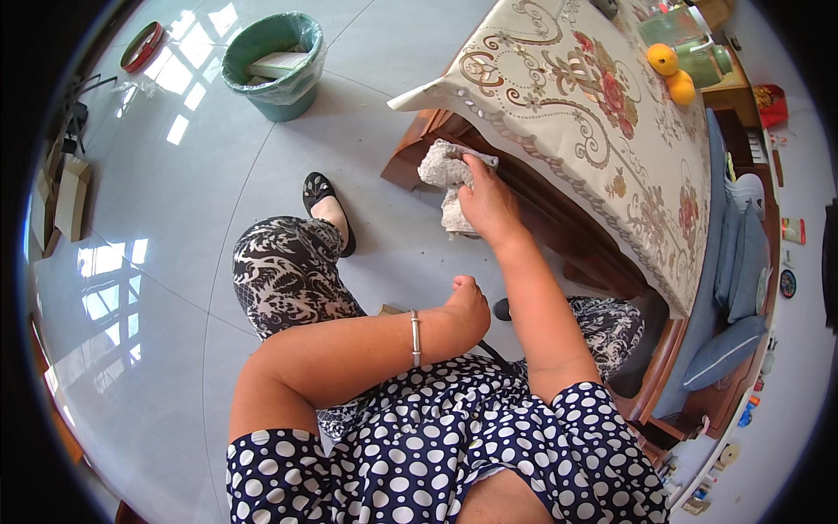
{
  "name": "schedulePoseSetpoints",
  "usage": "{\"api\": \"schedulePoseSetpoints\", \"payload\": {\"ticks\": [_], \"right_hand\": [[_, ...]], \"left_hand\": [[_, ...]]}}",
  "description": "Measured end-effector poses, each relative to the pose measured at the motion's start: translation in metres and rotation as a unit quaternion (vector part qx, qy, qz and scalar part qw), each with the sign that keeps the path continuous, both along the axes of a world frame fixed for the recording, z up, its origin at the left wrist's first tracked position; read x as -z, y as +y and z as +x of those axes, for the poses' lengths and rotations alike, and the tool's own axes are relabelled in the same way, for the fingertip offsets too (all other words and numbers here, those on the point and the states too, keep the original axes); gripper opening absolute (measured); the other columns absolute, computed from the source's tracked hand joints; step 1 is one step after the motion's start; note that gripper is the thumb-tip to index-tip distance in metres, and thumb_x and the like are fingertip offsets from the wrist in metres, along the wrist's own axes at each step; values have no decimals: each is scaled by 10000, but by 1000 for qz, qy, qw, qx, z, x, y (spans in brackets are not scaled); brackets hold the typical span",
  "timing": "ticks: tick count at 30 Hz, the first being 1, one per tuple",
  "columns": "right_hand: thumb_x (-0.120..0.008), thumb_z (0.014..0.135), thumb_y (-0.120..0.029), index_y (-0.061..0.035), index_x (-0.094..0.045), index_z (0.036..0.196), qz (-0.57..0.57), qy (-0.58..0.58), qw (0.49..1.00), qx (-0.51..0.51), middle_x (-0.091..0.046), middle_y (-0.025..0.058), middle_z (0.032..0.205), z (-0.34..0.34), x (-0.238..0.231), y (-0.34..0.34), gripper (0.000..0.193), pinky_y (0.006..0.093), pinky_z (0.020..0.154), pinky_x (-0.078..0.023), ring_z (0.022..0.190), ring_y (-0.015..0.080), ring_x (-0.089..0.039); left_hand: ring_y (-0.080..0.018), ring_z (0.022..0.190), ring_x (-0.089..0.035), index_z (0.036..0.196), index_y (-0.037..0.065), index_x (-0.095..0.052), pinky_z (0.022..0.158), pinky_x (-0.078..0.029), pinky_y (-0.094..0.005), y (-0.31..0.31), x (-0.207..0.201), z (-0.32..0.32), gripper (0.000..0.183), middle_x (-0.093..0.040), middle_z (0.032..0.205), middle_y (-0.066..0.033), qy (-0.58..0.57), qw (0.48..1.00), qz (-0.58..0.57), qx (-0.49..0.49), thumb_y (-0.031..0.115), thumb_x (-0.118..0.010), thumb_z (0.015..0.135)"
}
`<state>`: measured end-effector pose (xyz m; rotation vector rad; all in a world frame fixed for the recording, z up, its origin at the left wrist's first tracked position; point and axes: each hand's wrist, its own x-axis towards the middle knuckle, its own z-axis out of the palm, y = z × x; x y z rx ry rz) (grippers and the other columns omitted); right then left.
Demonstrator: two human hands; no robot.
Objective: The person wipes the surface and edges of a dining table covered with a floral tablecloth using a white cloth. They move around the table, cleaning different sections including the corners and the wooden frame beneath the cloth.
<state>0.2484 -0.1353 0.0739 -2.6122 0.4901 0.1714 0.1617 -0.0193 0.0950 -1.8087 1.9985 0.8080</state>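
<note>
My right hand (491, 208) grips a crumpled whitish cleaning rag (443, 164), which hangs down below the fingers. The rag is beside the dark wooden side of a table (515, 179), under the edge of its floral tablecloth (559, 83). My left hand (470, 316), with a silver bracelet (415, 339) on its wrist, is bent in front of my body. Its fingers are curled in and partly hidden, and nothing shows sticking out of them.
A green lined bin (292, 103) stands on the grey tiled floor at the far left, near a red ring-shaped object (142, 47). Yellow fruit (663, 59) and jars (698, 65) rest on the table. Right of it is a seat with blue cushions (742, 262).
</note>
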Motion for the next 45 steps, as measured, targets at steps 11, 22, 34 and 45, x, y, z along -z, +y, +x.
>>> {"api": "schedulePoseSetpoints", "payload": {"ticks": [11,22,34,45], "right_hand": [[-486,791,-158,-173,-409,1304,29,-6,999,-40,-531,186,1200,34,2,28,519,454,890,-426,1063,370,-526],[-526,778,-113,-205,-450,1307,-32,-47,993,108,-488,181,1279,-133,33,-105,543,410,934,-425,1132,358,-503],[-517,767,-120,-97,-486,1263,-3,-137,984,112,-522,196,1231,-130,46,-104,497,396,957,-403,1127,364,-498],[-523,769,-144,-118,-458,1263,-10,-118,993,10,-526,192,1189,-54,32,-44,499,435,856,-457,1032,380,-538]], "left_hand": [[-243,1060,-559,1105,120,-638,900,-364,-432,-4,12,13,334,-608,1142,-76,2,999,15,-45,240,-600,796],[-230,987,-584,999,131,-673,840,-395,-403,-3,11,18,266,-634,1045,-54,-3,999,-17,-47,228,-637,754],[-254,1013,-572,1024,134,-670,863,-385,-442,0,12,4,293,-625,1068,-57,-15,1000,1,-21,256,-634,760],[-269,1037,-563,1075,115,-651,902,-372,-479,0,4,3,347,-611,1107,-87,12,1000,16,-15,297,-611,781]]}}
